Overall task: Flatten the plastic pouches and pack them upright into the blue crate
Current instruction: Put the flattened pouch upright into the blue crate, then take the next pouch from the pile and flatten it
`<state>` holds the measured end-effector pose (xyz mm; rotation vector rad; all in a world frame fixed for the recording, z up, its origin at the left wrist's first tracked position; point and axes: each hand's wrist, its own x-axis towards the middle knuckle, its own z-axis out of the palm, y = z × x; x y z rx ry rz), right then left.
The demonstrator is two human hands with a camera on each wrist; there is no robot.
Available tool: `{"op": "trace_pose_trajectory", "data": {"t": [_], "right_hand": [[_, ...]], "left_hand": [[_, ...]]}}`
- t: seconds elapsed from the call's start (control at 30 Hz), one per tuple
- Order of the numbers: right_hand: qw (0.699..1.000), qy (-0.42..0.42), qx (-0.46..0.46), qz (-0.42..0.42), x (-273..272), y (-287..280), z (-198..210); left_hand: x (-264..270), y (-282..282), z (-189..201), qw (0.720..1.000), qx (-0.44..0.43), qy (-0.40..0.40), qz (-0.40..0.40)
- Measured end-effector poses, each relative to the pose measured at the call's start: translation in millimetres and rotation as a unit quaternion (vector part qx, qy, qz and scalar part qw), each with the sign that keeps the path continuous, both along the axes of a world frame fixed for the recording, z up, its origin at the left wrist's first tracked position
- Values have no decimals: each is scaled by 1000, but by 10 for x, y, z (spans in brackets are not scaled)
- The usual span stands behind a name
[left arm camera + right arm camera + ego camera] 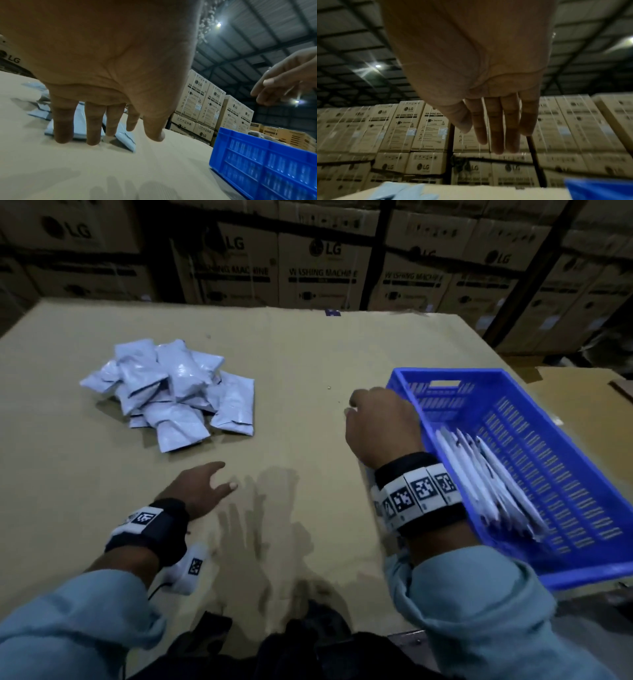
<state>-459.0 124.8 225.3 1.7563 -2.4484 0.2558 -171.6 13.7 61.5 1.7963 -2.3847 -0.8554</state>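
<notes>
Your left hand hangs low over the tabletop with fingers straight and spread, holding nothing. Your right hand is raised just beside the near-left wall of the blue crate, fingers straight and close together, also holding nothing; whether it touches the crate wall you cannot tell from these views. Both wrists carry dark bands with black-and-white marker tags, and your sleeves are light blue.

The tabletop is covered in plain brown cardboard, with the shadows of your hands falling on it near you. A loose pile of pale plastic pouches lies on it ahead of your left hand, well apart from the crate. The crate sits at the right, and a row of flattened pouches stands on edge inside it, leaning, at the end nearest you; the far end shows only its slotted floor.

Beyond the tabletop stands a wall of stacked cardboard cartons printed "LG" and "Washing Machine". Overhead is a dark ribbed roof with a few small lamps.
</notes>
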Motion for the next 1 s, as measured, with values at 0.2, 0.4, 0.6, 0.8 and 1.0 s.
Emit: {"op": "trace_pose_trajectory", "data": {"t": [0.2, 0.4, 0.6, 0.8, 1.0], "right_hand": [[996, -56, 55, 33, 831, -305, -199], [982, -174, 51, 52, 1595, -871, -695], [954, -275, 86, 77, 2333, -1596, -1436], [980, -177, 87, 29, 2815, -2234, -2036], [994, -86, 74, -12, 2917, -2497, -2362]], "left_hand": [[759, -356, 289, 1000, -22, 6, 16], [1530, -556, -4, 999, 14, -37, 11], [2359, -761, -411, 991, 62, -115, 11], [2908, -848, -698, 977, 50, -203, -37], [2984, -859, -768, 972, 36, -222, -65]]}}
